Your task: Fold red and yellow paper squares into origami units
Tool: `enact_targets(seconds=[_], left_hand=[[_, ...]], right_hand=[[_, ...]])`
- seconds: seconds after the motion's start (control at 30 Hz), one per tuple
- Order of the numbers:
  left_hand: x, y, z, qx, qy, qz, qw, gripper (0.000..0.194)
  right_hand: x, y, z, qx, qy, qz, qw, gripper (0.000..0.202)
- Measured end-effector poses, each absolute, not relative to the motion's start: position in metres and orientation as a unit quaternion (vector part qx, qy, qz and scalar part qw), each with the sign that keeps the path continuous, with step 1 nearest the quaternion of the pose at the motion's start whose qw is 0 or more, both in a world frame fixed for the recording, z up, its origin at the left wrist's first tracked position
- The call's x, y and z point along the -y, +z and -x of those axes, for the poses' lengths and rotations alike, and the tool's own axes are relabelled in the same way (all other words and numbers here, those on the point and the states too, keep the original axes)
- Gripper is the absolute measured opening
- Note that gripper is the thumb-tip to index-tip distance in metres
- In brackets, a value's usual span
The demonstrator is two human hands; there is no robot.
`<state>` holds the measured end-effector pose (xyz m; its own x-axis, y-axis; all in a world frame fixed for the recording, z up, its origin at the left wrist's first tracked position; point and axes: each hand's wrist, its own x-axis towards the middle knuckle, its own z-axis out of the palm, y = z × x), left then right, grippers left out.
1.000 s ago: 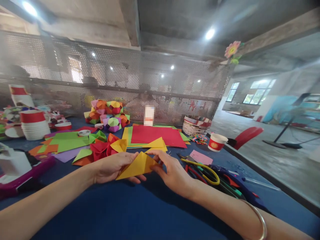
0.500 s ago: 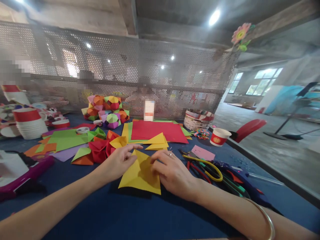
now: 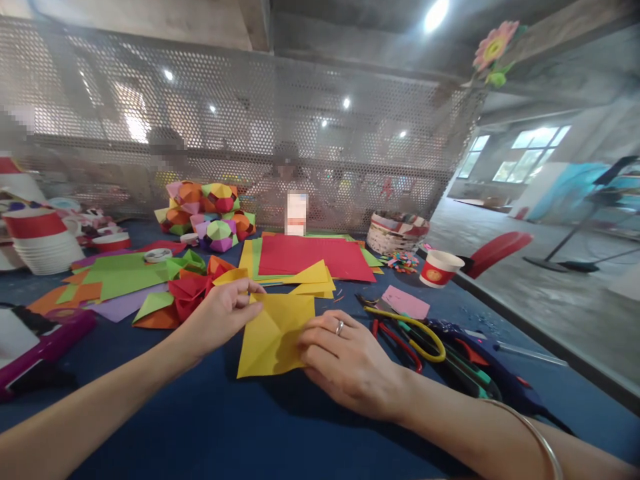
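A square of yellow paper [image 3: 277, 339], with crease lines running toward its middle, is held over the blue table. My left hand [image 3: 220, 319] pinches its upper left corner between thumb and fingers. At the right edge, my right hand [image 3: 347, 357], wearing a ring, has its fingers closed on the sheet; the thumb is hidden. Just beyond lie folded yellow pieces [image 3: 313, 283]. To the left of them sit red folded paper pieces [image 3: 187, 293], close to my left hand.
Stacked red sheets [image 3: 315, 257] lie at the back. Yellow-handled scissors [image 3: 425, 332], a glue gun [image 3: 490, 363] and a paper cup [image 3: 440, 268] stand or lie to the right. Folded paper balls [image 3: 207, 213] and stacked cups [image 3: 43, 240] are at left. A perforated screen [image 3: 320, 153] closes the far side.
The yellow paper has been turned and opened flatter, from a pointed shape to a near square. My left hand has shifted slightly left and now pinches its corner; my right grips the edge.
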<state>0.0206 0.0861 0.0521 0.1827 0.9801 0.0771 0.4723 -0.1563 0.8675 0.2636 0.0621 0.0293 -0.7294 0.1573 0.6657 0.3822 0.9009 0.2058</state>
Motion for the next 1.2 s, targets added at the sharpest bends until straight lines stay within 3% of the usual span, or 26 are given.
enact_targets(seconds=[0.27,0.33,0.47,0.57,0.63,0.7,0.83,1.0,1.2], left_hand=[[-0.092,0.048,-0.014,-0.523,0.340,-0.635,0.455,0.035],[-0.092,0.048,-0.012,-0.531,0.330,-0.674,0.393,0.029],[-0.076,0.052,-0.011,-0.503,0.358,-0.768,0.170,0.023],[-0.052,0.053,-0.012,-0.393,0.338,-0.836,0.179,0.033],[-0.039,0.051,-0.012,-0.347,0.283,-0.869,0.211,0.062],[-0.032,0.046,-0.010,-0.357,0.239,-0.879,0.206,0.075],[-0.032,0.028,-0.001,-0.344,0.228,-0.898,0.153,0.041],[-0.022,0.008,0.006,-0.313,0.232,-0.911,0.137,0.042],[-0.018,0.005,-0.004,-0.382,0.269,-0.861,0.199,0.019]], right_hand=[[-0.058,0.026,-0.268,0.926,-0.100,0.160,0.326,0.018],[-0.056,0.025,-0.269,0.930,-0.070,0.160,0.324,0.017],[-0.052,0.023,-0.270,0.936,-0.017,0.179,0.302,0.020],[-0.049,0.022,-0.271,0.939,-0.012,0.193,0.283,0.022],[-0.047,0.022,-0.271,0.942,-0.009,0.195,0.272,0.022],[-0.045,0.022,-0.273,0.945,-0.001,0.192,0.267,0.022],[-0.040,0.022,-0.277,0.943,0.032,0.179,0.278,0.016],[-0.035,0.023,-0.283,0.943,0.064,0.165,0.283,0.016],[-0.034,0.025,-0.280,0.909,0.097,0.235,0.330,0.018]])
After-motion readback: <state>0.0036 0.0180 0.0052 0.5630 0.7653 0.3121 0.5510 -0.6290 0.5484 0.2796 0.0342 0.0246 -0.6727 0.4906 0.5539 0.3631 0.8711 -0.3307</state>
